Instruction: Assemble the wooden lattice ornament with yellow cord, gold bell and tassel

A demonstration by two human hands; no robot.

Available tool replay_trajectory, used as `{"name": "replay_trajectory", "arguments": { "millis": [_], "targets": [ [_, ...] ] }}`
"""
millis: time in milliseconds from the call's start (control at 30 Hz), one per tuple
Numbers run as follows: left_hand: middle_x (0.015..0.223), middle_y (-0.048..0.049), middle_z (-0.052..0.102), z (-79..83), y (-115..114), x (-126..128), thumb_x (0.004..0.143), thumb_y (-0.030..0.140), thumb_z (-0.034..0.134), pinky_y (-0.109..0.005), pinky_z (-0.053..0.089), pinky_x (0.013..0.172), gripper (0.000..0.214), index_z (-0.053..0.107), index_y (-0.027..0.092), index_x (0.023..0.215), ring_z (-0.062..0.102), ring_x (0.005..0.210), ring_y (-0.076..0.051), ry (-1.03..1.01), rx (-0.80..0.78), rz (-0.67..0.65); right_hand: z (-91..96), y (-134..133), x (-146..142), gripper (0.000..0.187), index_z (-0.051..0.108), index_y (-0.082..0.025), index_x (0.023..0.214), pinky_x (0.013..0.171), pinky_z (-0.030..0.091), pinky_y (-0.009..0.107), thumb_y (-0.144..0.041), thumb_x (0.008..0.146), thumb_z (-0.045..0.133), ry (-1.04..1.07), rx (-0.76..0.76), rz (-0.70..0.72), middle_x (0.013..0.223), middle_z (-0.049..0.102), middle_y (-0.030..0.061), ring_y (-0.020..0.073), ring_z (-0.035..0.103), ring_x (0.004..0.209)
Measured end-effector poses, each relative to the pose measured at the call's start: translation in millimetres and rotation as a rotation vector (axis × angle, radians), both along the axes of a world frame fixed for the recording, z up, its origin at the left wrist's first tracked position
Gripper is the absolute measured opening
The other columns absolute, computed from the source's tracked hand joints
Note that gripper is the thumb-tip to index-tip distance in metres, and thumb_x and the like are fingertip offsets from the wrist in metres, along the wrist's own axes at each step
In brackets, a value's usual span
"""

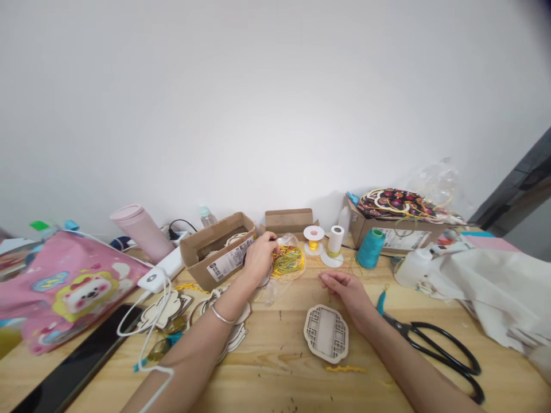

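Observation:
My left hand (pixel 259 255), with a silver bangle on the wrist, reaches forward and its fingers are pinched on a clear plastic bag of yellow cord (pixel 287 260) beside an open cardboard box (pixel 215 249). My right hand (pixel 344 288) rests on the wooden table (pixel 284 361) with fingers curled together, pinching a thin yellow thread. A pale laser-cut wooden panel (pixel 326 332) lies just below my right hand. More wooden cut-outs (pixel 170 307) lie under my left forearm.
Black scissors (pixel 439 350), a teal thread cone (pixel 371 248), two spools (pixel 314 239) and a box of patterned pieces (pixel 398 221) sit right and back. White cloth (pixel 495 292) lies far right. A pink bag (pixel 64 284), pink tumbler (pixel 142 229), dark tablet (pixel 81 361) and white cable (pixel 150 332) fill the left.

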State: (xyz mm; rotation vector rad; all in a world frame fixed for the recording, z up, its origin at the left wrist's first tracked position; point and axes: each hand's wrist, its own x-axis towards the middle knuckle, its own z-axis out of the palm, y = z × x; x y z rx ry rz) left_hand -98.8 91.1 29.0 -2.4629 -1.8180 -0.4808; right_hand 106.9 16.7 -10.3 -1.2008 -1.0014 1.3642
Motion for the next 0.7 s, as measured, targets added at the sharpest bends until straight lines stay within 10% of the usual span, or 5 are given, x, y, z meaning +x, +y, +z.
{"name": "replay_trajectory", "arguments": {
  "millis": [333,700],
  "targets": [
    [0.118,-0.0038,0.049,-0.9,10.5,2.1,0.074,0.009,0.041,-0.027,0.040,0.085,0.038,0.061,0.025,0.102,0.051,0.101,-0.018,0.112,-0.030,-0.069,4.9,-1.2,-1.6,0.027,0.067,-0.016,0.062,0.049,0.030,0.023,-0.041,0.052,0.072,0.018,-0.020,0.008,0.055,0.057,-0.0002,0.0079,0.038,0.049],
    [0.106,-0.0073,0.054,3.0,11.1,14.9,0.077,0.031,0.047,-0.031,0.042,0.077,0.022,0.066,0.021,0.085,0.052,0.092,-0.022,0.172,-0.028,-0.026,3.7,-1.1,-2.1,0.029,0.066,-0.016,0.060,0.047,0.031,0.023,-0.043,0.051,0.071,-0.002,-0.002,0.015,0.054,0.057,0.0002,0.0081,0.038,0.047]
  ]
}}
